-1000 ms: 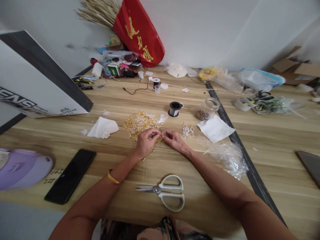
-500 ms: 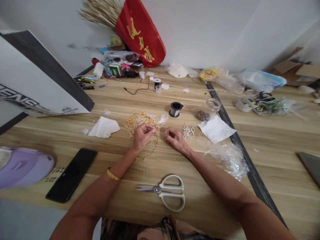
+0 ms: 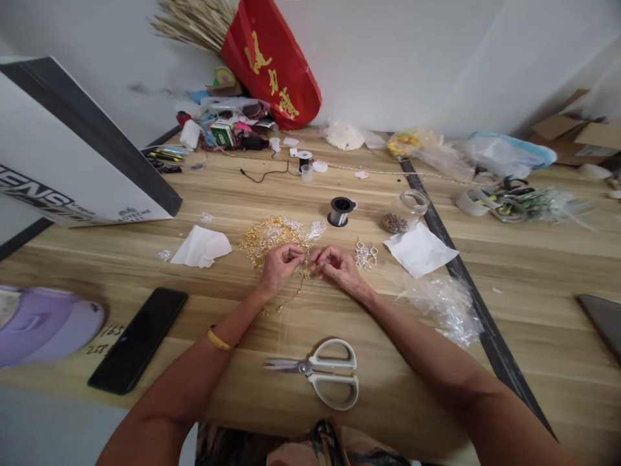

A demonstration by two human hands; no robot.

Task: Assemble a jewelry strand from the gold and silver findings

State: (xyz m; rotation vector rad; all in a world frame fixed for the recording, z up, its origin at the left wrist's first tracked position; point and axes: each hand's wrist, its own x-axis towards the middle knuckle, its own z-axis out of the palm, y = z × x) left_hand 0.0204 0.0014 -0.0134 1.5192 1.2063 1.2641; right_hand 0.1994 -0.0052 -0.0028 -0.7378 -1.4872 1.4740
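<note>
My left hand (image 3: 281, 265) is closed in a pinch at the end of a gold beaded strand (image 3: 291, 299), which trails down onto the table. My right hand (image 3: 336, 266) faces it, fingertips pinched on a thin thread and almost touching the left ones. The exact grip is too small to make out. Just behind my left hand lies a heap of gold and silver beaded strands (image 3: 264, 234). Silver ring-shaped charms (image 3: 365, 255) lie right of my right hand. Beyond the hands stands a spool of fine line (image 3: 341, 213). White-handled scissors (image 3: 317, 372) rest in front of me.
A black phone (image 3: 138, 340) and a purple cap visor (image 3: 48, 323) lie left, below a large white box (image 3: 82, 155). At right are a glass jar of beads (image 3: 405, 210), white paper (image 3: 421, 251) and clear plastic bags (image 3: 446, 307). A red bag (image 3: 274, 71) leans at the back.
My hands have come closer together, the right one moving left toward the left fingertips. The thread stretched between them has shortened. The things on the table have stayed in place.
</note>
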